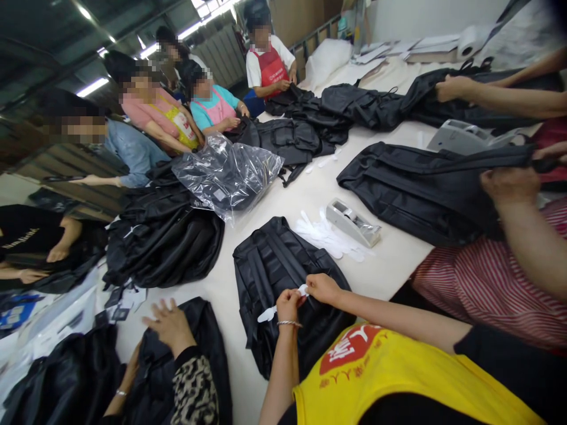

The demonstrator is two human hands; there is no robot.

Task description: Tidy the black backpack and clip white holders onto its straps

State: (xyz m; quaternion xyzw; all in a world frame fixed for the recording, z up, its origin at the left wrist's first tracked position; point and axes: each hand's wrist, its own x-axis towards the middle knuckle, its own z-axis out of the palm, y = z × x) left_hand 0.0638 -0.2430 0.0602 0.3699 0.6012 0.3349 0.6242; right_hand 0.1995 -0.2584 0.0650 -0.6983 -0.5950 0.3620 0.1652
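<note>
A black backpack lies on the table in front of me, its straps facing up. Above it, my left hand, with a bracelet at the wrist, pinches a thin white strip whose wide, rounded end sticks out to the left. The fingers of my right hand are closed on the strip's other end, close against the left fingertips. Just beyond the backpack lies a loose pile of similar white strips, beside a grey tape dispenser.
Co-workers stand around the table. On the left, another person's hand rests on a black bag. A plastic-wrapped bag tops a heap of bags. To the right, a co-worker grips another backpack near a second dispenser.
</note>
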